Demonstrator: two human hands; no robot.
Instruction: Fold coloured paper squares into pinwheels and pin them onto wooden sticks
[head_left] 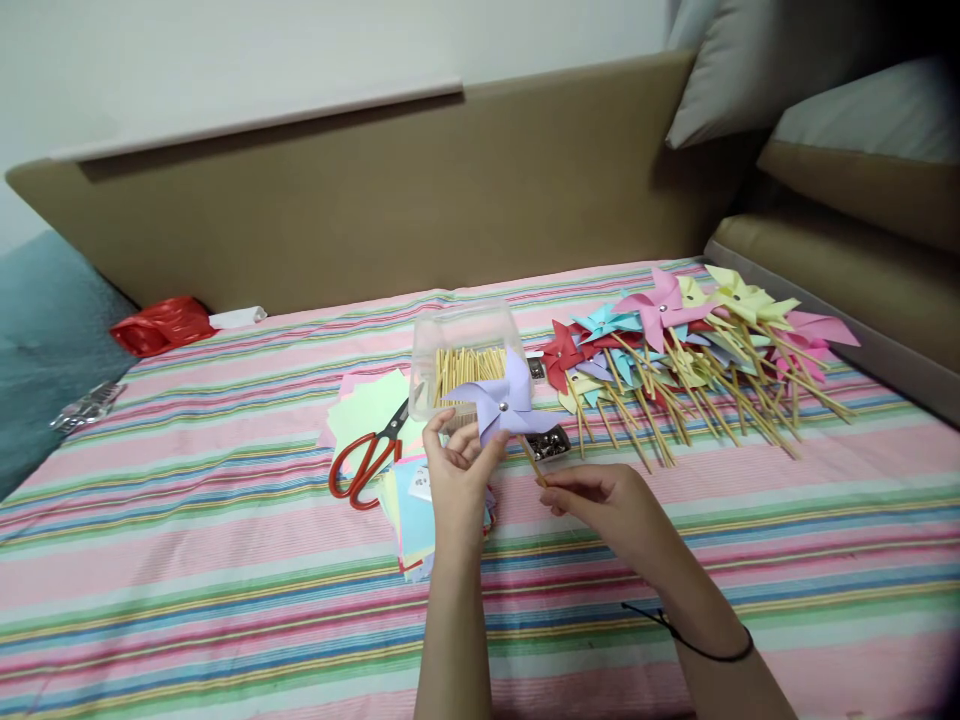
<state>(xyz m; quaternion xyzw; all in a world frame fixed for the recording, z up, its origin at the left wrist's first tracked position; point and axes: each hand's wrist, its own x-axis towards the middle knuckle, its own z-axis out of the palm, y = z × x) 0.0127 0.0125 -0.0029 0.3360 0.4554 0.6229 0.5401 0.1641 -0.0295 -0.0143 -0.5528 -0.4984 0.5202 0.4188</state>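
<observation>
Purple pinwheel (503, 407) held at lower blades by left hand (459, 465); stick (533, 462) pinched by right hand (600, 505). Heaped pinwheels (663, 308) seen far right; scissors (391, 430) laid left.

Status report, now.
Left grip at purple pinwheel. Right grip pinching its stick. Pinwheel raised, central pin in place. Box of metal fasteners just beyond.

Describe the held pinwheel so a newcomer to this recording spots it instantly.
On the striped cloth, left of the heap of pinwheels, sits a clear box of sticks. Just in front of it, the right hand pinches the stick of a lavender pinwheel, with the left hand at its blades. Unlike the heaped ones, this one is held up in the hands.
</observation>
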